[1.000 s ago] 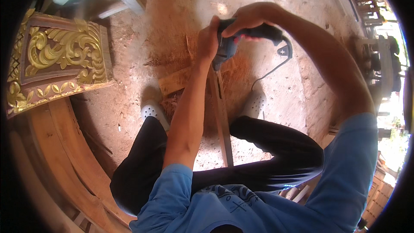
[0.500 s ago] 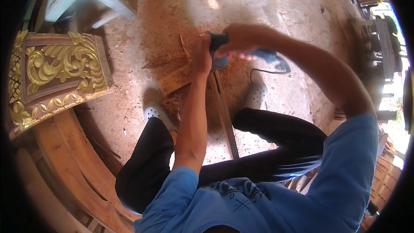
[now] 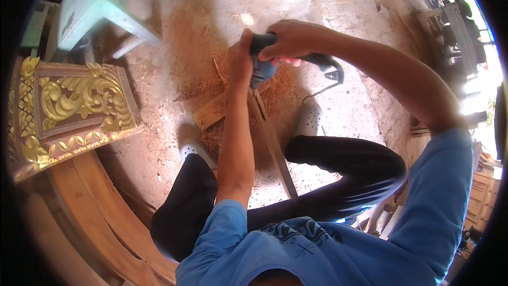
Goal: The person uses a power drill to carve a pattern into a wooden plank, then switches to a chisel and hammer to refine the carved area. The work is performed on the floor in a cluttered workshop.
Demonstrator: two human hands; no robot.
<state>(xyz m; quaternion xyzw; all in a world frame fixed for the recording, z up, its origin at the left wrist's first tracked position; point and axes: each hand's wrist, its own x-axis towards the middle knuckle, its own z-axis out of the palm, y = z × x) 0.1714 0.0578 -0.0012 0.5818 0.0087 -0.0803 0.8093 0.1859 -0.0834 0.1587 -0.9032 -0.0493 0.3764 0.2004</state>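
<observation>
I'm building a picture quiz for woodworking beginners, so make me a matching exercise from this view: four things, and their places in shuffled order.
Things
1. Blue-and-black corded power tool
2. Long narrow wooden strip
3. Brown carved panel with gold scrollwork
4. Pale green four-sided furniture piece

Places
A. At the left, above curved brown timbers
B. In the upper left
C. Held by the left hand and right hand
D. Stretching between the tool and the black trousers

Pairs: 1-C, 2-D, 3-A, 4-B
</observation>
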